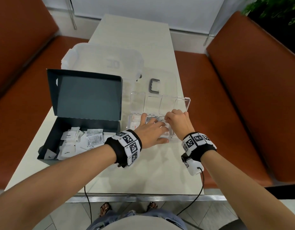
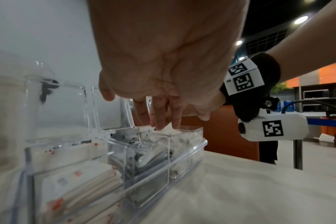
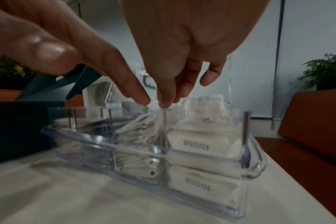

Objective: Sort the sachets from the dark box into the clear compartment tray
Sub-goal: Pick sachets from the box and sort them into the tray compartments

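Observation:
The dark box (image 1: 48, 161) stands open at the table's left, with several white sachets (image 1: 77, 140) loose inside. To its right is the clear compartment tray (image 1: 173, 139), its lid (image 1: 187, 103) tipped up at the back. Stacked sachets (image 3: 197, 145) fill its compartments. My left hand (image 1: 156, 125) lies over the tray's middle compartments with straight fingers (image 2: 157, 121) pressing down on a white sachet (image 2: 166, 128). My right hand (image 1: 166, 121) hovers just to the right. Its fingertips (image 3: 164, 103) are curled down and appear to pinch that same sachet at the divider.
A large clear storage bin (image 1: 102, 60) sits behind the dark box, and a grey U-shaped clip (image 1: 154, 85) lies behind the tray. Orange bench seats (image 1: 226, 97) flank the narrow table. Bare tabletop (image 1: 143, 171) lies between the tray and the near edge.

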Action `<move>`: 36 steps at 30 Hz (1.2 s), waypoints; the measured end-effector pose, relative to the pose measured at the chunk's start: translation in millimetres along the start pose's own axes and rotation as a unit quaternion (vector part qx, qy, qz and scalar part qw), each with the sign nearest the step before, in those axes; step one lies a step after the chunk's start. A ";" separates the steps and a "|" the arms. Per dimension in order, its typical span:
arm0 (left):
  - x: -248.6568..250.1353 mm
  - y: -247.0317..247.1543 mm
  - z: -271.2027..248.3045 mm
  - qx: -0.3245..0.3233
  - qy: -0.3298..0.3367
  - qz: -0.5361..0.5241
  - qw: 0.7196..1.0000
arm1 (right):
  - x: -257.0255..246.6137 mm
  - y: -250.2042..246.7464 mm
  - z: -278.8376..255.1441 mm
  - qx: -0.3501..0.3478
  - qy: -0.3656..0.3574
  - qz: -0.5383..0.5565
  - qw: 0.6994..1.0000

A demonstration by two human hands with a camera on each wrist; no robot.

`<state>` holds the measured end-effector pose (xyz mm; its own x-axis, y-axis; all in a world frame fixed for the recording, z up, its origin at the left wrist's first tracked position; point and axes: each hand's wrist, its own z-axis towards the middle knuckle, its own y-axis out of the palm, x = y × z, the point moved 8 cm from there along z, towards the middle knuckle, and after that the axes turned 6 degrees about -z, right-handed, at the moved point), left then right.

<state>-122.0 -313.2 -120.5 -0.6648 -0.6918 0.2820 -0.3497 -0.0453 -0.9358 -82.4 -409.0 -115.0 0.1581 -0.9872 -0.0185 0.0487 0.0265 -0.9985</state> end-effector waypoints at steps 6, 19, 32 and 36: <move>-21.7 -33.3 -25.6 0.067 -0.018 -0.091 0.993 | 0.3 -58.6 -4.1 0.077 0.033 0.082 0.993; -167.5 -61.0 -155.8 0.012 -0.157 -0.172 0.972 | -204.5 -75.9 23.0 -0.100 -0.186 0.184 0.960; -197.7 34.6 -181.6 -0.187 -0.199 0.043 0.961 | -300.1 44.2 16.1 -0.260 -0.236 -0.112 0.930; -200.4 37.3 -186.1 -0.168 -0.243 0.053 0.954 | -293.1 49.9 19.7 -0.283 -0.214 -0.133 0.926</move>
<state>-124.7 -42.1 -172.5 -0.3519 -0.9359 -0.0188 -0.5431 0.2205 -0.8102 -106.9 -115.2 -158.4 0.5963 -0.7915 0.1343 -0.3628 -0.4150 -0.8344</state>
